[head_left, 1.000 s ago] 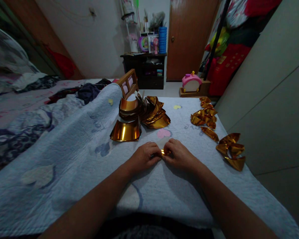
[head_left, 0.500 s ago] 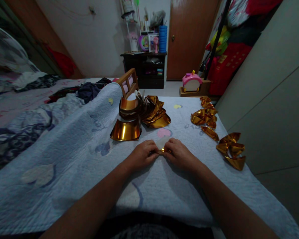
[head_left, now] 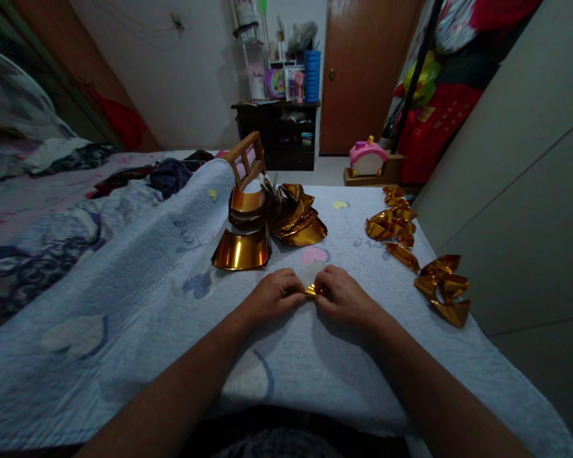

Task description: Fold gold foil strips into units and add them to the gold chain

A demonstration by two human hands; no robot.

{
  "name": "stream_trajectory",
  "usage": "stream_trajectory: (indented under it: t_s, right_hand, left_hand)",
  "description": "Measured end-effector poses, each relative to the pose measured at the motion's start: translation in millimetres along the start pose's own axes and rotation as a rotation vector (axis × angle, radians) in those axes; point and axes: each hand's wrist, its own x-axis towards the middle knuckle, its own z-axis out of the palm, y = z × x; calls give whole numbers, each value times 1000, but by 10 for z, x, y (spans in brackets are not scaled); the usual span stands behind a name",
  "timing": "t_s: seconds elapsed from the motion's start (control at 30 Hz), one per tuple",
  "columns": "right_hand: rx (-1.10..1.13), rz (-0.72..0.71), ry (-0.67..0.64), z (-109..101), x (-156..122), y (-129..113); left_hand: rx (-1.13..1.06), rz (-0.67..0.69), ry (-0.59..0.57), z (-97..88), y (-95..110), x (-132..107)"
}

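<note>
Between my two hands is a sheet of gold foil paper (head_left: 311,290), its pale back facing up at the far side and a narrow gold strip showing at the near edge. My left hand (head_left: 279,292) pinches its left end, thumb towards me. On the right end, my right hand (head_left: 340,292) grips it in the same way, fingers curled over. Just beyond the hands, a fanned stack of gold foil sheets (head_left: 242,250) lies on the light blue quilt (head_left: 296,356). To the right sit several folded gold foil pieces (head_left: 443,284).
More folded gold pieces (head_left: 392,219) lie along the quilt's right edge, beside a pale cabinet (head_left: 520,210). A small wooden chair back (head_left: 248,156) rises behind the stack. Beyond the far edge stands a pink toy case (head_left: 367,159). Rumpled bedding (head_left: 76,216) lies to the left.
The foil paper's near edge has turned slightly, so more of its gold strip shows between my thumbs. Both hands stay in almost the same place. The stack and folded pieces have not moved.
</note>
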Motion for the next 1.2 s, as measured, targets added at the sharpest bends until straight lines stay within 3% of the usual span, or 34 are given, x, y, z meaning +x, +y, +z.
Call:
stream_trajectory:
  t_s: [1.2]
  right_hand:
    - [-15,-1,27,17,-10,-22]
  left_hand:
    - [133,0,-5,61,-41,9]
